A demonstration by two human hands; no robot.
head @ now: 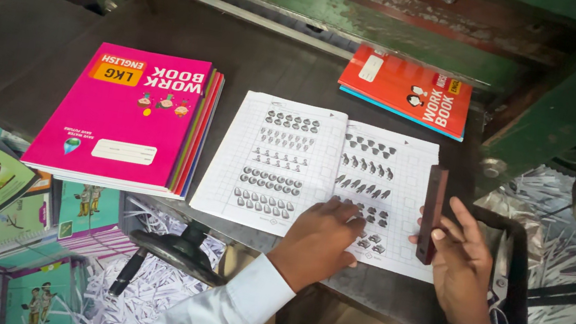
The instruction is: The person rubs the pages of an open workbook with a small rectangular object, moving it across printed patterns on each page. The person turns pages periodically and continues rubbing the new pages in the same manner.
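An open workbook (pixel 280 161) with gridded pages and rows of small printed pictures lies on the dark metal table (pixel 258 57). My left hand (pixel 320 238) presses flat on its lower middle, near the fold. My right hand (pixel 460 265) holds a dark brown wooden block (pixel 432 214) upright at the book's right edge. Both sleeves are white.
A stack of books with a pink cover (pixel 127 117) on top lies to the left. A red workbook (pixel 407 90) sits at the back under a green metal machine frame (pixel 374 6). Paper shreds (pixel 151 294) and more books (pixel 2 217) lie below the table.
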